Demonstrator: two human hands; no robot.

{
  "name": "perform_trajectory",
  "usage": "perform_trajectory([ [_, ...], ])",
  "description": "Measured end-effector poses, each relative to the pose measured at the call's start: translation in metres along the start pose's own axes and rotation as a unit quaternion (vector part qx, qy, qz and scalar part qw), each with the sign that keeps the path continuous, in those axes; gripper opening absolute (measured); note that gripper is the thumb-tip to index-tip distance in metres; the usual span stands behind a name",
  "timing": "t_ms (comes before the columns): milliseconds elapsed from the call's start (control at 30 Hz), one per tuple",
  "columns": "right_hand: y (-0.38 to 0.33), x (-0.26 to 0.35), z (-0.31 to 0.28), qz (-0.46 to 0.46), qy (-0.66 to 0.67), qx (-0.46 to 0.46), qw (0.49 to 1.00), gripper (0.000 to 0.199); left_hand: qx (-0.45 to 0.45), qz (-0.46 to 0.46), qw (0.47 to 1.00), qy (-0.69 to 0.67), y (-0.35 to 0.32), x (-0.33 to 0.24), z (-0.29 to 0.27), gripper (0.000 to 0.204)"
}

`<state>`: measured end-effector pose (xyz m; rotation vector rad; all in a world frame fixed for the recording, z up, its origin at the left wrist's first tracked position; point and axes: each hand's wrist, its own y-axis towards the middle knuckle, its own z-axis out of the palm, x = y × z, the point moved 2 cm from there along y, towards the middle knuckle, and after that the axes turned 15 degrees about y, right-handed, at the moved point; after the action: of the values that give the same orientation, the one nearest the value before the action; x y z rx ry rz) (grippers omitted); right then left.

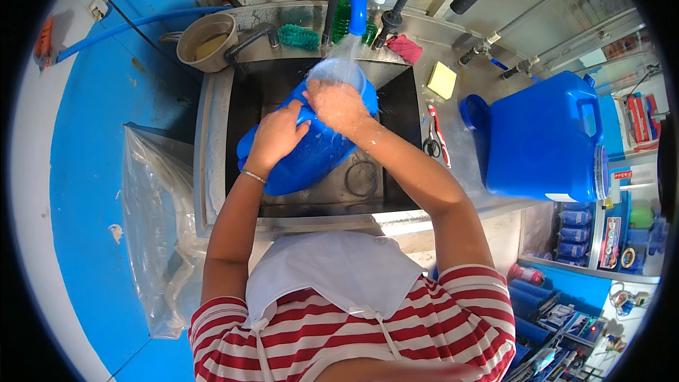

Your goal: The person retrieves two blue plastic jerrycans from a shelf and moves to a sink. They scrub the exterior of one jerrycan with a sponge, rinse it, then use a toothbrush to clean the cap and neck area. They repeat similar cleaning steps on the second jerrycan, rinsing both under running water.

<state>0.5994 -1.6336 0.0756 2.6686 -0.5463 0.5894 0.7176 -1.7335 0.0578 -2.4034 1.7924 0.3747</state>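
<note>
A blue plastic jug (311, 164) lies tilted in the dark sink basin (396, 110), its wide round mouth toward the tap. From the blue-handled tap (359, 1), water runs onto the mouth and splashes. My left hand (277, 139) grips the jug near its handle, thumb stretched across it. My right hand (338, 105) is wet and curled over the near rim of the mouth; some of its fingertips are hidden by the splash and the rim.
A second blue jug (541, 138) lies on the steel counter at the right, with a blue lid (475, 112). Red-handled scissors (437, 138) and a yellow sponge (442, 80) lie nearer. A beige pot (206, 44) stands at the back left, beside a green scrubber (298, 37).
</note>
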Motion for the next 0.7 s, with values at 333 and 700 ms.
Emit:
perform_trajectory([
  [333,-0.096,-0.2,-0.167,0.211,0.008,-0.388,0.897,0.037,0.02,0.101,0.995,0.009,0.013,-0.05,0.001,0.031],
  [700,-0.211,-0.271,-0.065,0.399,-0.218,0.062,0.888,0.033,0.046,0.104,0.993,0.028,0.011,-0.041,0.004,0.035],
])
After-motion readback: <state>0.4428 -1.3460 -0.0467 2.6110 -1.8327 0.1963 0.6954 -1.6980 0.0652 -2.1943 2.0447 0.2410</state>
